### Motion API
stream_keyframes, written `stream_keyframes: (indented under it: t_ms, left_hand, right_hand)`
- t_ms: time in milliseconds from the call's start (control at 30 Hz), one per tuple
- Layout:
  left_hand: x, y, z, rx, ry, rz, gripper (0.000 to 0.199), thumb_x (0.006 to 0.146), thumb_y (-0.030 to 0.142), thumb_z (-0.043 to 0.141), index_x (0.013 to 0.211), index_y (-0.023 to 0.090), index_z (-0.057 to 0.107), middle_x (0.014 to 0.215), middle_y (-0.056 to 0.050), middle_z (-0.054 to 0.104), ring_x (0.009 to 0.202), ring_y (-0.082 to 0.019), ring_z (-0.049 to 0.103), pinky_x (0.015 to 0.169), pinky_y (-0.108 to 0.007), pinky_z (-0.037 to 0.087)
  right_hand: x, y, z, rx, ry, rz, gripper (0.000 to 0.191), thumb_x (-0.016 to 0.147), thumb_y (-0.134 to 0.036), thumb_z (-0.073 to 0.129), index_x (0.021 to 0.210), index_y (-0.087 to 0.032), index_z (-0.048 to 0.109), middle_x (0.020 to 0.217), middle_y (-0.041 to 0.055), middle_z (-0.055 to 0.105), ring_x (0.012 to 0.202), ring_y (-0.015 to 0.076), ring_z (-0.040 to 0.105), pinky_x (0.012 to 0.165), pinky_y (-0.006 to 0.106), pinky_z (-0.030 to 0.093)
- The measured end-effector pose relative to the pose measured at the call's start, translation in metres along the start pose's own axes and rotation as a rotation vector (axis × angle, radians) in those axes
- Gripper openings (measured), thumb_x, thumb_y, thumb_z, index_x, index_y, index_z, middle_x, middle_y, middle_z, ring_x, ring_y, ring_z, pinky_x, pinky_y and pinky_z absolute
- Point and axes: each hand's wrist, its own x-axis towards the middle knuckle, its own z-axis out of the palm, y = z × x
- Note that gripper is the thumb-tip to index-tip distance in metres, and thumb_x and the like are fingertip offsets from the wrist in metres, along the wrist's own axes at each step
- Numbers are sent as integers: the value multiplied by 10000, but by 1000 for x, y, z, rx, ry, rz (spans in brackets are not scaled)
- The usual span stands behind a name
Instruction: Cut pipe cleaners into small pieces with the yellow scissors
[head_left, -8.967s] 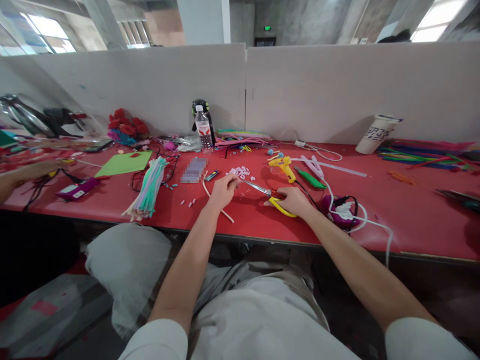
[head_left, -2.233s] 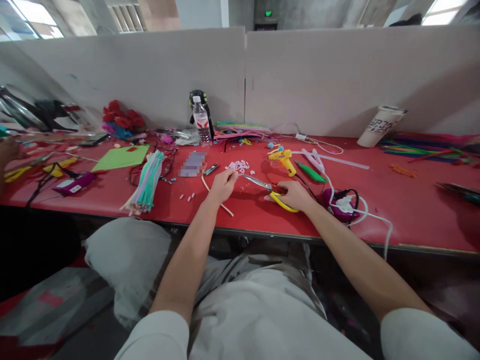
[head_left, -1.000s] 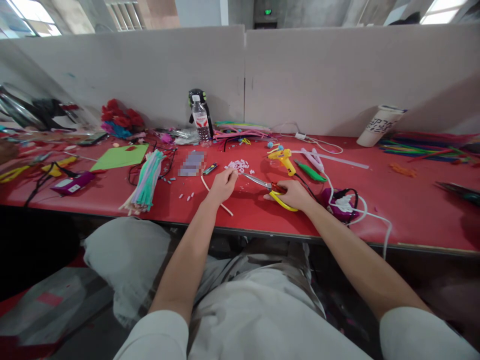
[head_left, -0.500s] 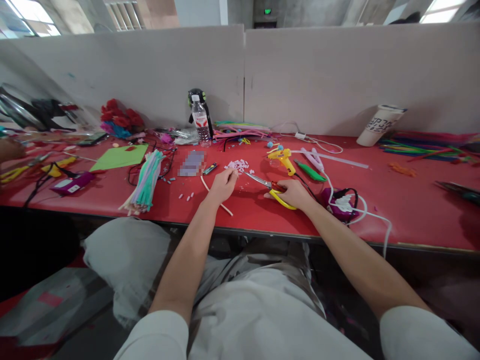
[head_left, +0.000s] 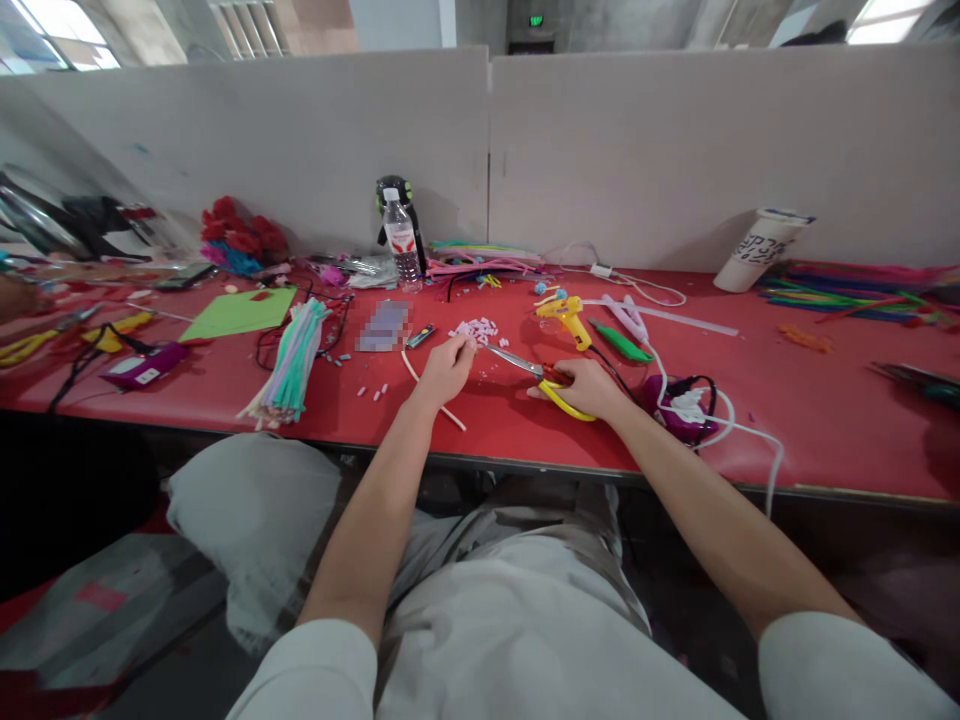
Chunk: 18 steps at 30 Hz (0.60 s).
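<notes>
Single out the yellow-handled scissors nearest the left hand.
The scissors in the right hand, blades toward the left hand; the other yellow-handled pair lies far left.

head view | worn on the person's head, above the pale grey cloth shirt, near | faces forward and down | left bare hand and right bare hand at middle range | flat red tabletop spans left to right | upright pale-grey partition panel far

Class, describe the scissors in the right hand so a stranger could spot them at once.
Over the red tabletop, find the person's right hand. It grips scissors whose silver blades point toward the left hand. Unlike the yellow hot glue gun beyond them, these have pointed blades and a looped handle.
</notes>
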Motion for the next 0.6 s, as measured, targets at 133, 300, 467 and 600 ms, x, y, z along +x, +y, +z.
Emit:
stream_keyframes:
  t_ms: [133,300,467,600]
  left_hand:
    - [0,1,0,1,-12,10,342,985,402,386,751,182,503,664,0,521,640,-133,494,644,-265,376]
    - [0,0,0,5,-10,7,338,987,396,389,750,184,505,666,-4,531,640,-133,502,642,-265,382]
    - [0,-1,1,-5,-13,-3,327,988,378,393,759,180,519,664,-2,534,631,-128,505,629,-260,383]
    - [1,-1,0,-6,-12,-7,322,987,374,396,765,178,523,677,-4,541,647,-131,515,645,-264,387]
  right_hand:
    - [1,0,0,-11,-7,0,608,663,-773,627,581,-197,448,539,-27,420,524,102,341,506,278,201]
    - [1,1,1,-22,-6,-2,592,674,-762,626,587,-199,468,539,-18,442,526,110,364,516,284,207]
    - [3,1,2,-12,-3,13,594,667,-757,634,571,-198,455,538,-14,458,521,107,352,510,284,213]
    - [2,2,2,2,5,11,603,666,-762,629,570,-199,438,534,-18,446,523,106,344,508,284,215]
